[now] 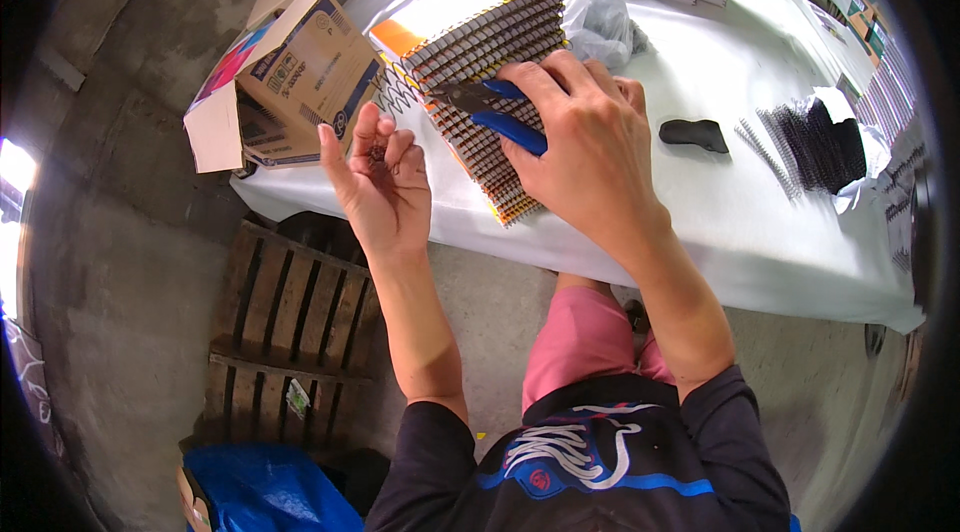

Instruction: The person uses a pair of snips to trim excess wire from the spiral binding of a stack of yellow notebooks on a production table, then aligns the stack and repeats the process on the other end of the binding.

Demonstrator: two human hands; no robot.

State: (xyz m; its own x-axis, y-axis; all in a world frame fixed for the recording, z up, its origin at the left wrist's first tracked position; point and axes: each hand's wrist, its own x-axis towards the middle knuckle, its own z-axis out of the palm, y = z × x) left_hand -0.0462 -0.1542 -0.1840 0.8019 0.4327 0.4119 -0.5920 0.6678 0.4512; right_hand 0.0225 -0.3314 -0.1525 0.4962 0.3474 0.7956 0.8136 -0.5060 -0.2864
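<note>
Blue-handled pliers (503,126), dark tips pointing left, are held over a slanting pile of coil-bound, yellow-and-orange notebooks (500,38) there on the worktop (745,77).

The right hand (590,137) grips blue-handled pliers (515,132) over spiral-bound books (490,27) stacked on the white worktop (765,42). The left hand (388,197), half curled, is raised near an open cardboard box (315,77).

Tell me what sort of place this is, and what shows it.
Probably a small bookbinding workshop or packing area: spiral-bound books are stacked on a white-covered table, black binding coils lie toward its right, and a wooden pallet sits on the floor.
</note>
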